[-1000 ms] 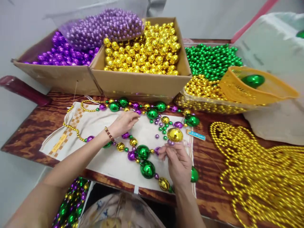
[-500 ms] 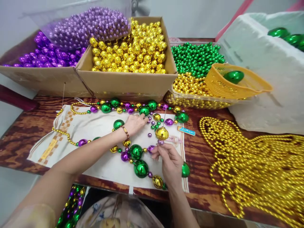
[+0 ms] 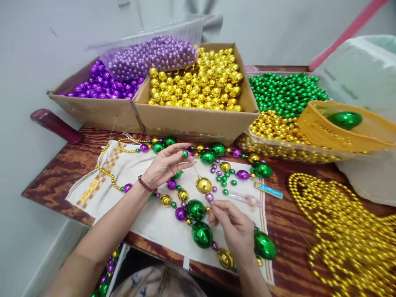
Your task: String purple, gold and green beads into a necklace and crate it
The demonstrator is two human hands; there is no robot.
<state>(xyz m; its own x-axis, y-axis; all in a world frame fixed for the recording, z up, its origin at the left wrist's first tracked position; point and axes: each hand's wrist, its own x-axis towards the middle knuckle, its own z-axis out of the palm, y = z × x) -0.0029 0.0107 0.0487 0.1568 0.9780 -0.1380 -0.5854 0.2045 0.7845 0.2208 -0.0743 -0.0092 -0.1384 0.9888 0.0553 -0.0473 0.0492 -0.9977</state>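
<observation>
My left hand (image 3: 167, 163) pinches a small green bead (image 3: 185, 154) between thumb and fingers, close to the upper end of a thin, stiff-looking strand. Lower right, my right hand (image 3: 233, 218) grips this strand just beneath a small purple bead (image 3: 209, 198). A large gold bead (image 3: 203, 185) is threaded above that one. The beaded necklace (image 3: 202, 234), with large green, gold and purple beads, loops over the white cloth (image 3: 148, 222) and runs behind both hands. Loose green beads (image 3: 224, 184) and small purple beads (image 3: 213, 169) lie on the cloth.
Cardboard boxes hold purple beads (image 3: 108, 84) and gold beads (image 3: 198, 84). On the right are a clear tub of green beads (image 3: 287, 93), a yellow basket (image 3: 321, 132) and a pile of gold bead strings (image 3: 349, 235). A blue-labelled strip (image 3: 268, 190) lies at the cloth's edge.
My left hand has come up off the cloth with a green bead and moved to the strand's upper end. The strand now leans left. The view has shifted left.
</observation>
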